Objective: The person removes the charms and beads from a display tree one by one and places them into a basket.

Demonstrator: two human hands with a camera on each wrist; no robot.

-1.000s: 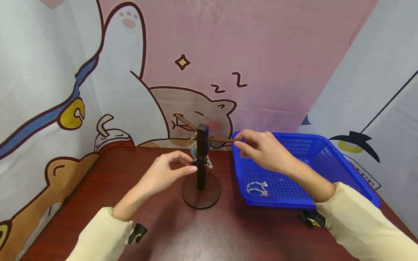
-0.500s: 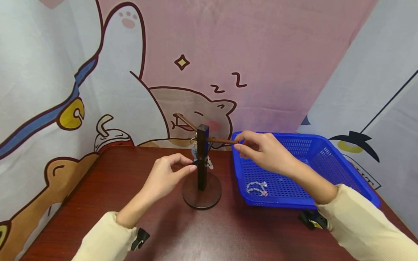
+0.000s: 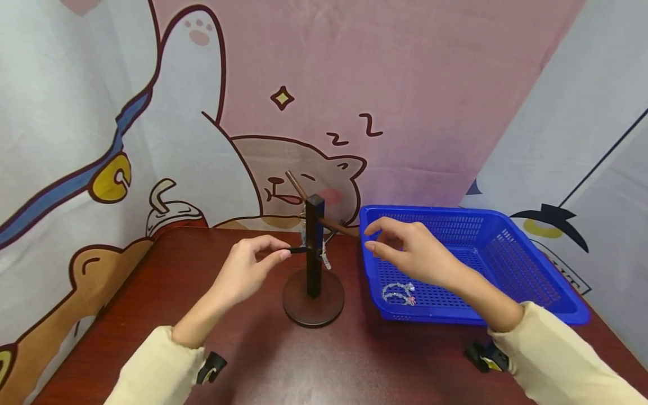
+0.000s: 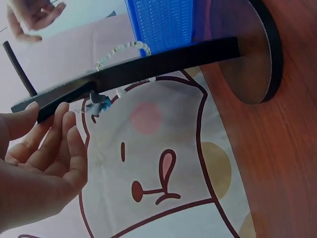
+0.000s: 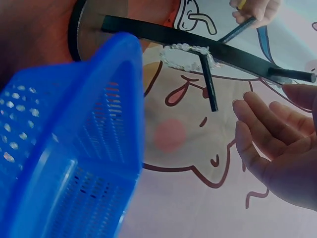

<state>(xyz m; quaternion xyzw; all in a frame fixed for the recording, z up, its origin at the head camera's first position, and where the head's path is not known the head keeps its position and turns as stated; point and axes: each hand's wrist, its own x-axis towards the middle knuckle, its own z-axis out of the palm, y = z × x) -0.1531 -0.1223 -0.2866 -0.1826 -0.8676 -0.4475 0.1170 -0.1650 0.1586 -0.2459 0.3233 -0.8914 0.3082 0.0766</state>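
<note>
A dark wooden jewelry stand [image 3: 314, 270] rises from its round base [image 3: 311, 309], with pegs crossing the post at two heights. My left hand [image 3: 253, 264] pinches the end of a lower black peg [image 4: 64, 101] between thumb and fingers. Beside the tip of the upper brown peg [image 3: 344, 226], my right hand [image 3: 412, 247] has its thumb and fingers parted and holds nothing. A pale beaded bracelet [image 5: 185, 48] hangs over a lower peg in the right wrist view. A grey-blue charm [image 4: 96, 105] dangles by the post in the left wrist view.
A blue plastic basket [image 3: 506, 225] stands right of the stand, under my right forearm. Inside it lie beaded bracelets [image 3: 398, 293] near the front left corner. A cartoon-printed cloth [image 3: 430, 101] hangs behind the reddish-brown table [image 3: 324, 371].
The upper peg has swung round, its right end coming nearer and lower, and my right fingers have come off it. My left hand has drawn left, the lower black peg turning into view.
</note>
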